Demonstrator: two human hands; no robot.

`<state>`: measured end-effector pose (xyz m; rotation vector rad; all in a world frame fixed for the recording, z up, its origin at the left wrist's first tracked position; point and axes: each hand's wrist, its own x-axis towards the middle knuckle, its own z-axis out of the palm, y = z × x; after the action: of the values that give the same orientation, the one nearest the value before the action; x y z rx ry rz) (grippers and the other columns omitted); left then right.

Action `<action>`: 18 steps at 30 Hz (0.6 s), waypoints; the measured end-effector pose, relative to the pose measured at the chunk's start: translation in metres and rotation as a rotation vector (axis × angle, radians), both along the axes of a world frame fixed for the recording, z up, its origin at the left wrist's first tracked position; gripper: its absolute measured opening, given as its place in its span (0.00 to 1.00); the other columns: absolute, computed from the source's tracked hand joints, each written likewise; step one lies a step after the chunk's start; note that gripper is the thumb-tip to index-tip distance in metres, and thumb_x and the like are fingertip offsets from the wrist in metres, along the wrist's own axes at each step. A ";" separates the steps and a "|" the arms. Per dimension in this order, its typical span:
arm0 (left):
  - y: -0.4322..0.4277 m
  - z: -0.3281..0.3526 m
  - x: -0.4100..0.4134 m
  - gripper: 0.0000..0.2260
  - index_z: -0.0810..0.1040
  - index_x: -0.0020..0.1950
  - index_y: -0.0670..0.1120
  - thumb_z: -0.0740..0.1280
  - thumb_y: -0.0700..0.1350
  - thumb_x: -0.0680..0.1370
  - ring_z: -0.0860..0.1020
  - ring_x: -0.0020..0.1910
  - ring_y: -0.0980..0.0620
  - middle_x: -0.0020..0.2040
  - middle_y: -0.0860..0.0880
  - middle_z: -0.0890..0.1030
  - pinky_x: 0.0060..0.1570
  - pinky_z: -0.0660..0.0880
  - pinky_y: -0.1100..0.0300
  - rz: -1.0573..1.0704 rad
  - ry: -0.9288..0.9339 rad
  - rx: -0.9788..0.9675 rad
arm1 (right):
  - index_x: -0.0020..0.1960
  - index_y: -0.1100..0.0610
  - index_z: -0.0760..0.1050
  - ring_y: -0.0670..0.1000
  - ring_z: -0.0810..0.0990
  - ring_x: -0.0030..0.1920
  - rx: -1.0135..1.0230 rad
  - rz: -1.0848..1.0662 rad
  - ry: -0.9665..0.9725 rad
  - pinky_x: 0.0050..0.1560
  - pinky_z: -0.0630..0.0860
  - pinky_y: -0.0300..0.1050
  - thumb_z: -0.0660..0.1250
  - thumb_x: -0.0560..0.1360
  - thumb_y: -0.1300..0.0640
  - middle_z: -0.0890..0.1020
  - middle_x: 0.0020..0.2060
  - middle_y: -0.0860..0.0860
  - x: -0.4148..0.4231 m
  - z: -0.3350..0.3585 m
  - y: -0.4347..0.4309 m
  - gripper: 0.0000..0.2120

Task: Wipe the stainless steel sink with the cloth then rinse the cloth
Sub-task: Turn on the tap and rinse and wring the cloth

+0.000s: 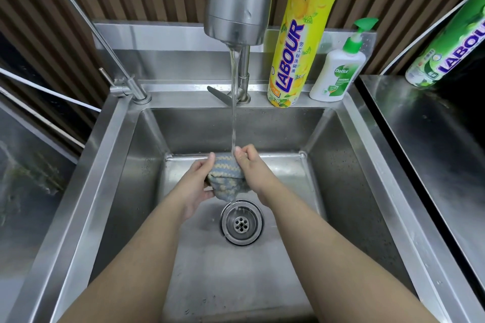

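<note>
A blue and cream striped cloth hangs bunched between both my hands, low inside the stainless steel sink. My left hand grips its left side, with fingers curled around it. My right hand grips the right side from above. Water runs from the tap head in a thin stream onto the top of the cloth. Drips fall from the cloth toward the round drain just below it.
On the back ledge stand a tall yellow dish soap bottle and a white hand soap pump bottle. A slim second tap stands at the back left corner. A green bottle leans on the steel counter at right.
</note>
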<state>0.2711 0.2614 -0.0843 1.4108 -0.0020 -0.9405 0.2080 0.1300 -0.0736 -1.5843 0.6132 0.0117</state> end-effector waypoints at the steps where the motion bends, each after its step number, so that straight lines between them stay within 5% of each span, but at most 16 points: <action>1: 0.001 0.001 0.000 0.26 0.71 0.63 0.43 0.65 0.59 0.72 0.79 0.57 0.45 0.58 0.42 0.80 0.53 0.77 0.49 -0.024 0.037 -0.031 | 0.45 0.52 0.62 0.50 0.72 0.38 0.045 -0.003 0.008 0.34 0.71 0.44 0.55 0.79 0.42 0.73 0.39 0.52 0.000 0.001 0.000 0.13; 6: 0.007 0.001 0.002 0.23 0.74 0.63 0.41 0.68 0.47 0.70 0.79 0.56 0.44 0.59 0.40 0.79 0.50 0.79 0.53 -0.110 0.097 -0.150 | 0.54 0.56 0.67 0.52 0.80 0.43 0.483 0.000 -0.061 0.46 0.78 0.48 0.68 0.74 0.63 0.79 0.45 0.54 -0.007 -0.006 -0.007 0.13; 9: 0.010 0.001 0.003 0.22 0.73 0.62 0.42 0.70 0.42 0.69 0.81 0.53 0.47 0.55 0.44 0.82 0.47 0.79 0.55 -0.172 0.087 -0.133 | 0.51 0.58 0.70 0.51 0.80 0.41 0.426 -0.044 -0.104 0.41 0.79 0.43 0.67 0.73 0.67 0.79 0.45 0.55 -0.009 -0.009 -0.006 0.09; 14: 0.008 0.002 0.003 0.11 0.70 0.57 0.54 0.65 0.49 0.77 0.81 0.50 0.46 0.56 0.45 0.80 0.48 0.80 0.52 -0.275 -0.026 0.088 | 0.45 0.53 0.64 0.51 0.81 0.33 0.105 0.108 0.009 0.29 0.79 0.43 0.64 0.78 0.56 0.79 0.39 0.54 -0.016 -0.005 -0.005 0.08; 18: 0.010 0.003 0.000 0.09 0.70 0.55 0.54 0.65 0.45 0.77 0.80 0.33 0.53 0.47 0.47 0.80 0.33 0.78 0.59 -0.211 0.055 -0.002 | 0.51 0.51 0.66 0.51 0.77 0.27 0.312 0.162 -0.065 0.26 0.74 0.40 0.60 0.79 0.62 0.78 0.38 0.56 -0.021 -0.003 -0.008 0.06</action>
<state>0.2712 0.2713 -0.0813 1.4011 -0.1124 -1.1534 0.1867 0.1225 -0.0762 -1.3219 0.4088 0.1685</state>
